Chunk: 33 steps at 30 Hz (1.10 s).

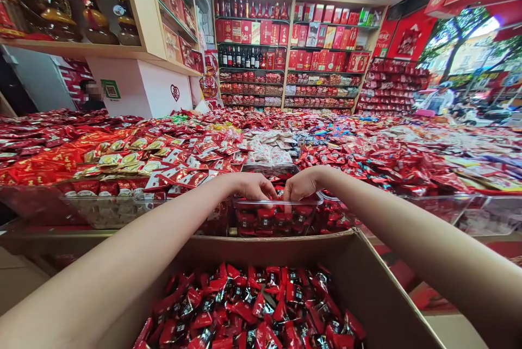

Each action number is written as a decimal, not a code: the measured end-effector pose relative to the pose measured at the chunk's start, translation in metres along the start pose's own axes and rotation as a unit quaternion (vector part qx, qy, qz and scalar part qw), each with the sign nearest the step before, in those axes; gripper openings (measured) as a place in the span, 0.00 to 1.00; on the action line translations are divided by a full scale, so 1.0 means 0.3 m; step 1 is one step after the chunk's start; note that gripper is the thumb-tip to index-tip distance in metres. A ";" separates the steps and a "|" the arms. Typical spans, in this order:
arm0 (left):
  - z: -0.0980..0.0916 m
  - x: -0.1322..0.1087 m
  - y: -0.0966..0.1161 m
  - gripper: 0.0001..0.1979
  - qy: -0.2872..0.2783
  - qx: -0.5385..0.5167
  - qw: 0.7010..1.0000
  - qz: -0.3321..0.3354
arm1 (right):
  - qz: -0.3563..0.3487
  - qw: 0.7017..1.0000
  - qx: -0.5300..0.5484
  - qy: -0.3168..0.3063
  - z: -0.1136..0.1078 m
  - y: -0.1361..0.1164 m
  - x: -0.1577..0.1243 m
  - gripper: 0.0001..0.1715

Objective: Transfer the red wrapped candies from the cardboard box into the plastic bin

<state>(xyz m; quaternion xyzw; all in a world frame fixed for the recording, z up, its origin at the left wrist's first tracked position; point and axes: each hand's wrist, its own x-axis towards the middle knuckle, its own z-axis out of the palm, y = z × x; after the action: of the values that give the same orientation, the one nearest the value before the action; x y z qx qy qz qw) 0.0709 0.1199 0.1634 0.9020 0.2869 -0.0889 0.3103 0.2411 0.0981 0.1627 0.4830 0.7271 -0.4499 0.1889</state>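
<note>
Both my arms reach forward over a cardboard box (367, 278) that holds several red-and-black wrapped candies (253, 311). My left hand (255, 186) and my right hand (302, 183) meet, fingers curled down, inside a clear plastic bin (244, 206) on the display counter. That bin holds the same red-and-black candies (273, 218). Each hand's fingers are closed among the candies; what they pinch is hidden behind the knuckles.
A wide counter (367, 148) is covered with piles of red, gold and white wrapped sweets in clear bins. Shelves (285, 50) of red gift boxes and bottles line the back wall. A person (92, 96) sits at the far left; another person (440, 99) at the right by the window.
</note>
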 end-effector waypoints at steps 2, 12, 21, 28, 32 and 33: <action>-0.002 0.006 0.004 0.18 -0.007 -0.008 1.000 -0.004 | -0.012 1.000 -0.001 0.008 0.001 -0.008 -0.011 0.23; 0.024 0.040 0.014 0.15 -0.020 -0.045 0.999 -0.012 | -0.028 0.996 -0.058 0.055 0.001 -0.019 -0.039 0.16; 0.012 0.023 0.026 0.18 -0.026 -0.059 0.997 -0.039 | 0.025 0.981 -0.163 0.104 0.009 -0.032 -0.022 0.18; 0.004 -0.014 0.064 0.22 -0.064 -0.084 0.992 -0.064 | 0.050 0.962 -0.218 0.153 0.014 -0.046 -0.033 0.18; -0.011 -0.023 0.071 0.20 -0.052 -0.048 0.995 -0.063 | 0.045 0.956 -0.239 0.163 0.019 -0.057 -0.057 0.17; -0.015 -0.023 0.070 0.18 -0.046 -0.033 0.996 -0.064 | 0.040 0.955 -0.243 0.166 0.020 -0.060 -0.063 0.18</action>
<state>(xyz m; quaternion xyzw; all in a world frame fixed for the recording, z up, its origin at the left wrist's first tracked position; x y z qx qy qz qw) 0.0772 0.1059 0.1802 0.8661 0.3320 -0.1399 0.3466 0.2332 0.0808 0.1813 0.5188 0.8159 -0.1653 0.1947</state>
